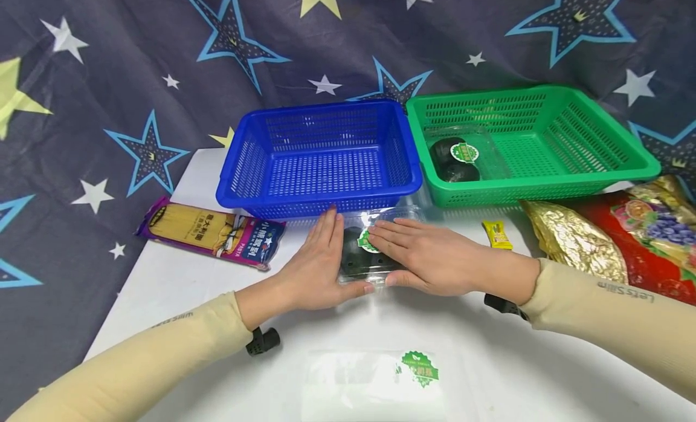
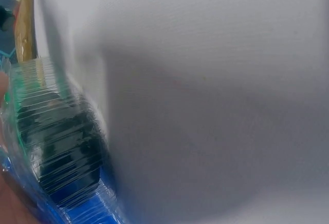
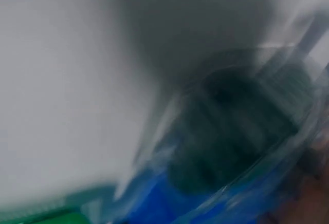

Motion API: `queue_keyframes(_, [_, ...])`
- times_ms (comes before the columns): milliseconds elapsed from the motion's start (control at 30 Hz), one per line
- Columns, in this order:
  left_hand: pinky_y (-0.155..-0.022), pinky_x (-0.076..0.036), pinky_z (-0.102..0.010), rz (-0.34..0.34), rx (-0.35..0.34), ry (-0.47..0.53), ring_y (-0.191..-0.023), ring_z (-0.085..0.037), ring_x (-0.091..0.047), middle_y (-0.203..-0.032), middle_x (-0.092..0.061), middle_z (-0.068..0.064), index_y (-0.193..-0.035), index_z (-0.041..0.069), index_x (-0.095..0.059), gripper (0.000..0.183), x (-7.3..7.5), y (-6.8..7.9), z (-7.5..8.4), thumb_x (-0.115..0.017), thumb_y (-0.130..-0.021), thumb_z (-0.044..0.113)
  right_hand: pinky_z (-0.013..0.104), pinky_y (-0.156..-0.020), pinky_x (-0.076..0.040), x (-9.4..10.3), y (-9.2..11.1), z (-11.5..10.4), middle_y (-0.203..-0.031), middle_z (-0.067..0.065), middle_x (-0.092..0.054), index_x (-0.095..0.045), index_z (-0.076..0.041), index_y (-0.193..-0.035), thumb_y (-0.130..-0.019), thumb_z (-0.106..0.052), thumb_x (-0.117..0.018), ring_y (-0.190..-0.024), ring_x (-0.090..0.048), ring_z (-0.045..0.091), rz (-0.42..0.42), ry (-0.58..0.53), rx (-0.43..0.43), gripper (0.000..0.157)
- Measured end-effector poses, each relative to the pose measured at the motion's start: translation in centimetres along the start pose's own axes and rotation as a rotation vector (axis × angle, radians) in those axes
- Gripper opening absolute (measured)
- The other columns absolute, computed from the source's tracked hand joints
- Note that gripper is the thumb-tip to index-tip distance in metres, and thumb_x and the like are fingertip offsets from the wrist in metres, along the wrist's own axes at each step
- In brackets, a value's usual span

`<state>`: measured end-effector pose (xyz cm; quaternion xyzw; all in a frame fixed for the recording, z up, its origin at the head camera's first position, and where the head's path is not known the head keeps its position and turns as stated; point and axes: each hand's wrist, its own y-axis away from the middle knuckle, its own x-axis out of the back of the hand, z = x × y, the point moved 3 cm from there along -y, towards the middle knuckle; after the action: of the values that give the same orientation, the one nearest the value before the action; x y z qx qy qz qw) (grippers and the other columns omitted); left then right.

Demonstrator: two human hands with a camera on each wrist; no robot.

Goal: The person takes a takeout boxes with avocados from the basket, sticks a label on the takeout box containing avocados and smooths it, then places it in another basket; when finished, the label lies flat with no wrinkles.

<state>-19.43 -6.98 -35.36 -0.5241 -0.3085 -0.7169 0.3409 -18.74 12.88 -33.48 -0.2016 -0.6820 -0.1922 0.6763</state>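
Observation:
A clear plastic box (image 1: 354, 260) with dark round contents and a round green-and-white sticker lies on the white table in the head view. Along its left side my left hand (image 1: 318, 266) rests with straight fingers, thumb stretched toward the near edge. My right hand (image 1: 435, 256) lies flat over the right part of the lid, fingertips touching the sticker. The hands cover both ends of the box. Its ribbed wall (image 2: 59, 142) shows in the left wrist view; the right wrist view is blurred, with the dark contents (image 3: 231, 131) visible through the plastic.
Behind the box stand a blue basket (image 1: 318, 199) and a green basket (image 1: 544, 189) holding a similar box (image 1: 492, 159). A pasta packet (image 1: 209, 231) lies left. To the right are a small yellow packet (image 1: 496, 234) and a red-gold bag (image 1: 587, 246). Clear plastic packaging (image 1: 375, 383) lies nearest.

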Motion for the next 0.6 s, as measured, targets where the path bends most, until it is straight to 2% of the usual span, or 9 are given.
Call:
queue_keyframes(167, [-0.116, -0.004, -0.041, 0.007, 0.000, -0.021, -0.144, -0.035, 0.008, -0.155, 0.010, -0.027, -0.148, -0.009, 0.001, 0.119, 0.0, 0.0, 0.0, -0.045, -0.080, 0.077, 0.044, -0.115, -0.020, -0.1, -1.3, -1.2, -0.154, 0.016, -0.027, -0.029, 0.001, -0.147, -0.099, -0.056, -0.028, -0.143, -0.020, 0.030, -0.047, -0.022, -0.087, 0.075])
queue_keyframes(333, [-0.116, -0.005, -0.043, 0.012, -0.018, -0.024, -0.143, -0.037, 0.007, -0.154, 0.010, -0.029, -0.147, -0.011, 0.000, 0.117, 0.0, 0.1, -0.2, -0.056, -0.081, 0.067, 0.048, -0.114, -0.020, -0.1, -2.6, -3.3, -0.152, 0.021, -0.026, -0.030, 0.005, -0.146, -0.097, -0.062, -0.023, -0.142, -0.019, 0.035, -0.066, -0.040, -0.251, 0.083])
queue_keyframes(433, [-0.116, -0.006, -0.045, 0.021, -0.043, -0.037, -0.143, -0.039, 0.006, -0.153, 0.007, -0.031, -0.146, -0.014, -0.002, 0.116, -0.1, 0.1, -0.2, -0.063, -0.080, 0.060, 0.049, -0.114, -0.021, -0.1, -3.4, -4.3, -0.150, 0.025, -0.028, -0.032, 0.008, -0.144, -0.096, -0.064, -0.020, -0.141, -0.021, 0.038, -0.078, -0.025, -0.318, 0.087])
queue_keyframes(600, [-0.116, -0.006, -0.046, 0.013, -0.060, -0.055, -0.143, -0.040, 0.006, -0.152, 0.008, -0.032, -0.145, -0.015, -0.002, 0.114, -0.1, 0.1, 0.0, -0.060, -0.082, 0.060, 0.050, -0.114, -0.020, -0.3, -3.7, -5.1, -0.149, 0.028, -0.027, -0.032, 0.010, -0.143, -0.095, -0.065, -0.019, -0.140, -0.022, 0.041, -0.082, 0.015, -0.345, 0.090])
